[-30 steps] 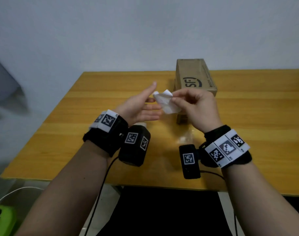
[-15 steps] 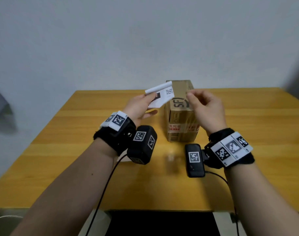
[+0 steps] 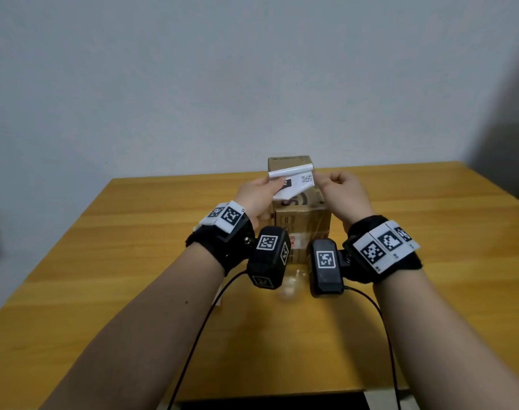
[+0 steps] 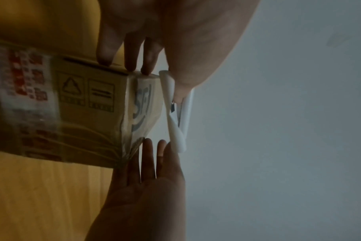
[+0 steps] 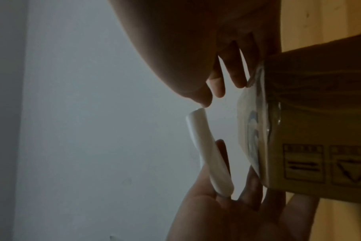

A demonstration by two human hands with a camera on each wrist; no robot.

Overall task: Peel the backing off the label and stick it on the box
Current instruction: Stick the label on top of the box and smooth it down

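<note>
A brown cardboard box (image 3: 302, 220) stands on the wooden table (image 3: 134, 261) in front of me. Just above its top hangs the white label (image 3: 293, 180), curled, with a QR code and a black block printed on it. My left hand (image 3: 277, 183) pinches the label's left end between thumb and fingers. My right hand (image 3: 320, 182) is at the right end. In the right wrist view its thumb tip touches the end of the label (image 5: 206, 146), and I see no pinch. The left wrist view shows the label (image 4: 175, 114) clear of the box (image 4: 89, 101).
The box stands mid-table near the grey wall, with bare wood to its left and right. A small white scrap (image 3: 219, 301) lies on the table under my left forearm. Black cables hang from both wrist cameras over the near table edge.
My left hand has carried the label from beside the box to over its top. My right hand has moved in from empty air to the label's right end.
</note>
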